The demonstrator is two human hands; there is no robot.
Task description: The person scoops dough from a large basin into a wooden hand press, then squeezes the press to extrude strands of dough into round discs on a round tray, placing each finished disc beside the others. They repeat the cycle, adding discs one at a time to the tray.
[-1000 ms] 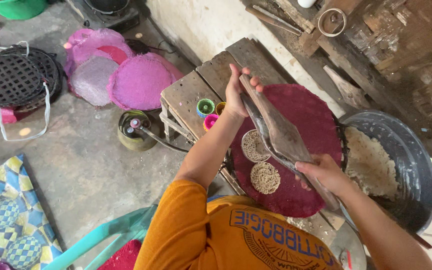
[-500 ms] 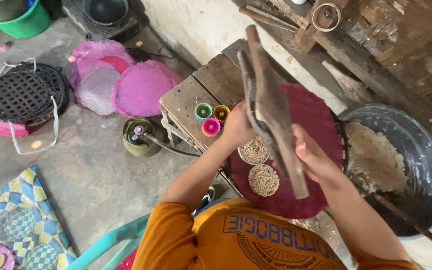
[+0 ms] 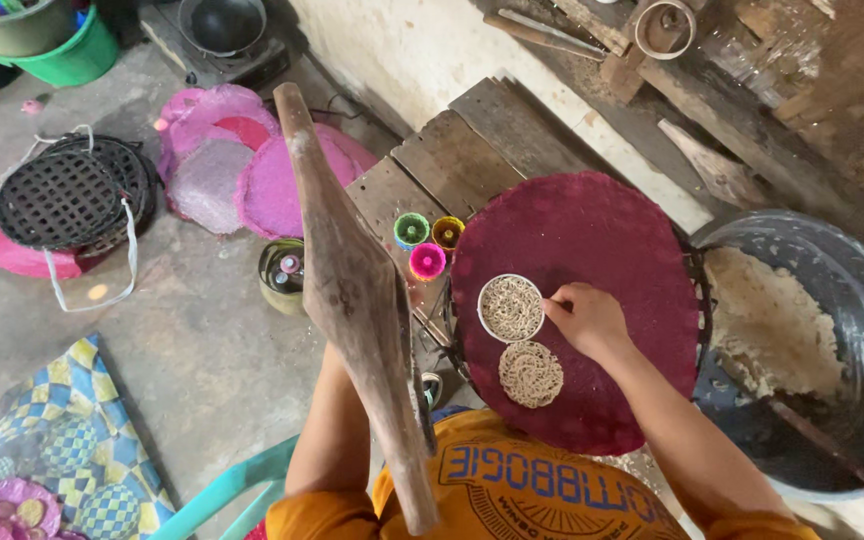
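Wooden press (image 3: 357, 300) raised, left hand hidden, grip untellable | right hand (image 3: 584, 320) pinching ringed noodle disc (image 3: 511, 308) beside it

Even, soft daylight, moderately bright; shadows faint and diffuse. Small bright patches on the concrete floor (image 3: 102, 290) at left — the only glare. Focus sharp at centre; the wooden press (image 3: 352, 290) is slightly soft (close to lens). Wide-angle bending toward the edges.

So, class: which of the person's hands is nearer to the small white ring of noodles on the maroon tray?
Right. The right hand touches the white ring; the left hand is hidden behind the wooden press, off to the ring's left.
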